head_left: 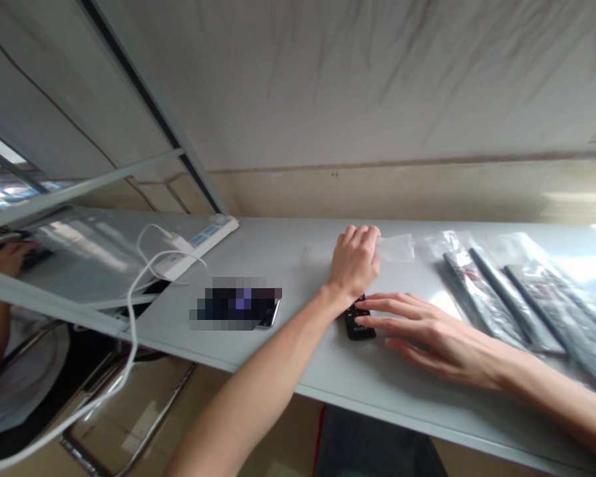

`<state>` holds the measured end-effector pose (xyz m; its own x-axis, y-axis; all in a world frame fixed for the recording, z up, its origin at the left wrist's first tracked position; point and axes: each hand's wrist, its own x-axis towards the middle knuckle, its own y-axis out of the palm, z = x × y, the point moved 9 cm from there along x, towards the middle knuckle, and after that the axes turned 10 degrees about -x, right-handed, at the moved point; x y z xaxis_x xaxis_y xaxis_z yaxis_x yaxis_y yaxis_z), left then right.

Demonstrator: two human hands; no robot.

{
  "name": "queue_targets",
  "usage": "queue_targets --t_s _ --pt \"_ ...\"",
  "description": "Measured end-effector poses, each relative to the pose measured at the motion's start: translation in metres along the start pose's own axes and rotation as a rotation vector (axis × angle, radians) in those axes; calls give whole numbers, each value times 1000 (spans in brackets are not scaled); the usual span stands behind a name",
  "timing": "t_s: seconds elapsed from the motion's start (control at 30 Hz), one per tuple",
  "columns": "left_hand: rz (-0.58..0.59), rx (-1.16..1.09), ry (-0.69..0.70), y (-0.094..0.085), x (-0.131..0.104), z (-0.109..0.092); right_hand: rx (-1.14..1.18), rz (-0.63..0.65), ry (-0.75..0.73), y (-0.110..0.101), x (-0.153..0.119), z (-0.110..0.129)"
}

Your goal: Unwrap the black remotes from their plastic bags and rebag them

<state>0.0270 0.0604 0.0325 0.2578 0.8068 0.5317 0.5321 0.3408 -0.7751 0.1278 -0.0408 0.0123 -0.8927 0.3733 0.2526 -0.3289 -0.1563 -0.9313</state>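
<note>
Black remote: A small black remote control [361,328] lay face up on the grey table [258,245], its lower keypad exposed and its far end lost beneath a wrist.
Long axis: It ran from the near edge of the table toward the wall [402,119], only slightly tilted off that line.
Right hand: The right hand [430,334] came in from the right side, palm down and fingers spread, two fingertips at the remote's keys; the remote lay just left of it.
Left hand: The left hand [356,255] reached past the remote's far end, knuckles up and fingers curled; whether they pinched anything could not be told from where I stood.
Nearer hand: The right fingertips were on the remote, while the left wrist crossed above its far end, leaving the remote on the near side of the left hand.
Clear plastic: A clear plastic sleeve [397,247] showed just right of the left knuckles, seemingly touching them.
Wrapped remotes: Slim dark remotes [541,308], in clear wrapping, lay slantwise beyond the right forearm.
Left of the arms: A phone [268,317] lay near a white power strip [198,248].
</note>
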Motion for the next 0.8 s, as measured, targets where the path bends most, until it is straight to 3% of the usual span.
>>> queue_targets --t_s 0.1,0.27,0.47,0.63,0.8 --pt "-32 -39 26 -4 0 -1 -13 -25 6 -6 2 3" --pt "56 -4 197 -7 1 -12 51 -88 115 -16 -1 -9" --pt "80 20 190 -11 6 0 72 -138 182 -18 -6 -19" --pt "125 -14 233 -5 3 -7 20 -68 113 -14 -5 -9" --pt "109 -14 231 -7 3 -9 65 -151 209 -15 -8 -25"
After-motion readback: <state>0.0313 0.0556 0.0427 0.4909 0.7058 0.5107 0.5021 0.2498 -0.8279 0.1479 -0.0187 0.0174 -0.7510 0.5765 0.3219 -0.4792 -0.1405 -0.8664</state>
